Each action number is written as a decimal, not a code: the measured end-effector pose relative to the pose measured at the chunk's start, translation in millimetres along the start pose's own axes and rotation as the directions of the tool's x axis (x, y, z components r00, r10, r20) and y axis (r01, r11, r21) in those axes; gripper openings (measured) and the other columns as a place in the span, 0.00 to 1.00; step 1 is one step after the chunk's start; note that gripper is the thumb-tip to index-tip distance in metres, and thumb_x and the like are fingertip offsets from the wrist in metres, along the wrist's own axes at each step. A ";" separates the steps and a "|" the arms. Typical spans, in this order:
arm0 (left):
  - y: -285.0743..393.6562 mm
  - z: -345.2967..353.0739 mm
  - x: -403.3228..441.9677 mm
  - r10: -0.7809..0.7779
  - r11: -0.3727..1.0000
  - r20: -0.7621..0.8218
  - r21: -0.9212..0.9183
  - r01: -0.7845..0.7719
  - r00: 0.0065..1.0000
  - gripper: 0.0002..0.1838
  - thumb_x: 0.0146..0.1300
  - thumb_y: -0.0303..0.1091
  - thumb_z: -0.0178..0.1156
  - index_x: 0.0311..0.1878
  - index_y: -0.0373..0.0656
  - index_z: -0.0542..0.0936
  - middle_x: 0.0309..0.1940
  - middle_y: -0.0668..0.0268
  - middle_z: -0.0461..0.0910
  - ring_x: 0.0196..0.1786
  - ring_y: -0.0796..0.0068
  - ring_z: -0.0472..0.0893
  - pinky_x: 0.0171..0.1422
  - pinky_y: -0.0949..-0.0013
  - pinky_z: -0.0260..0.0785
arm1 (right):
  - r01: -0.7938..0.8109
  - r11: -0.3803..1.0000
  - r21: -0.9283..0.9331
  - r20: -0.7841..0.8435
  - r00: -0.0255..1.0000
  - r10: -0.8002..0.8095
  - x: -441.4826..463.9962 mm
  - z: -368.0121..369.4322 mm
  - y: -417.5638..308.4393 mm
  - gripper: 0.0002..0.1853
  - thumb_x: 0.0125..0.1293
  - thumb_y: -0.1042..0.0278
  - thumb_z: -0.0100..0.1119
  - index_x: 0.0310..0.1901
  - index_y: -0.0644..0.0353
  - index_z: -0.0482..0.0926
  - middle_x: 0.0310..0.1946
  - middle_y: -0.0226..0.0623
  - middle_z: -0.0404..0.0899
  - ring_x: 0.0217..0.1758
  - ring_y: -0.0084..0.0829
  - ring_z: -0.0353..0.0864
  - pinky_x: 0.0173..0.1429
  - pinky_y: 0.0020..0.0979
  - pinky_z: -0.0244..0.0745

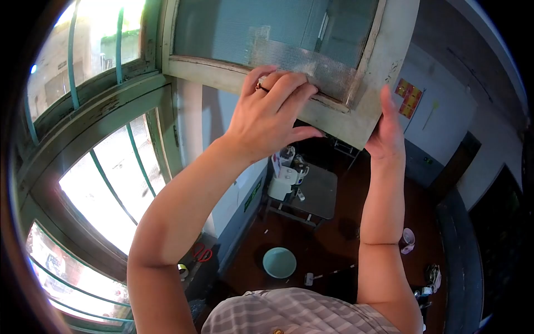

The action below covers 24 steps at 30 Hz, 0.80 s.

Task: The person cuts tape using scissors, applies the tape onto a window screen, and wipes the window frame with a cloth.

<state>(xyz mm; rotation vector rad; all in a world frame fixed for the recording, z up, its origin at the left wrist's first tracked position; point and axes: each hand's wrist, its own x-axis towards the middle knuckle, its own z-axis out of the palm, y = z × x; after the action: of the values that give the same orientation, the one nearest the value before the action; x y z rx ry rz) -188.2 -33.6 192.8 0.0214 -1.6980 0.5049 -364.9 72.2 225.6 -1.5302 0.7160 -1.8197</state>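
An open window sash (211, 71) with a worn, pale wooden frame is in front of me at the top of the view. Across the lower part of its pane lies a translucent strip of mesh (306, 60) with a grid pattern. My left hand (272, 108) wears a dark ring, and its bent fingers press over the bottom rail at the strip's lower edge. The left thumb sticks out below the rail, and the fingertips are partly hidden. My right hand (387, 131) grips the sash's lower right corner, thumb up along the side edge, other fingers hidden behind.
Barred windows (105, 172) line the left side. Below are a grey table (320, 192) with a white appliance (282, 182), a light green basin (279, 263) on the dark red floor, and red-handled scissors (203, 254) on a ledge. A pink cup-like container (408, 239) is at right.
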 end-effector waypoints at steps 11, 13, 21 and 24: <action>-9.4 6.4 -11.6 0.092 0.995 -0.161 -0.026 -0.097 0.983 0.34 0.28 0.47 0.73 0.42 0.42 0.76 0.41 0.66 0.72 0.47 0.65 0.71 0.57 0.61 0.60 | 0.042 0.993 -0.114 0.156 0.988 -0.024 -5.6 7.9 -1.5 0.41 0.57 0.44 0.57 0.61 0.68 0.57 0.58 0.43 0.65 0.61 0.36 0.66 0.61 0.37 0.65; -8.7 6.4 -13.6 0.038 0.997 -0.196 -0.054 -0.049 0.980 0.35 0.28 0.48 0.74 0.44 0.43 0.75 0.42 0.66 0.72 0.48 0.65 0.70 0.57 0.61 0.59 | 0.077 0.990 -0.120 0.278 0.960 -0.041 -2.4 5.8 -0.3 0.43 0.55 0.41 0.56 0.62 0.66 0.56 0.59 0.42 0.63 0.62 0.36 0.64 0.62 0.37 0.63; -2.6 -8.9 -11.4 0.000 1.000 -0.145 0.030 0.005 0.989 0.34 0.25 0.49 0.73 0.42 0.45 0.78 0.43 0.70 0.71 0.48 0.69 0.69 0.55 0.63 0.57 | 0.090 0.982 -0.167 0.289 0.957 -0.039 -1.8 3.2 3.1 0.51 0.47 0.31 0.56 0.63 0.65 0.55 0.61 0.42 0.62 0.63 0.36 0.63 0.63 0.38 0.62; -6.3 -2.7 -11.3 0.055 0.999 -0.161 0.008 -0.054 0.985 0.33 0.24 0.49 0.72 0.40 0.45 0.79 0.42 0.71 0.72 0.47 0.70 0.71 0.56 0.63 0.58 | 0.105 0.979 -0.175 0.323 0.946 -0.043 0.5 -0.6 3.0 0.51 0.47 0.31 0.55 0.63 0.63 0.55 0.60 0.40 0.62 0.63 0.35 0.63 0.63 0.39 0.63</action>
<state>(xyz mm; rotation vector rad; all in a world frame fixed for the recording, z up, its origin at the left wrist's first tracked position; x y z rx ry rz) -181.6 -41.3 184.4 -0.0616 -1.5421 0.5363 -365.2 69.9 223.6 -1.9442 0.6972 -1.5373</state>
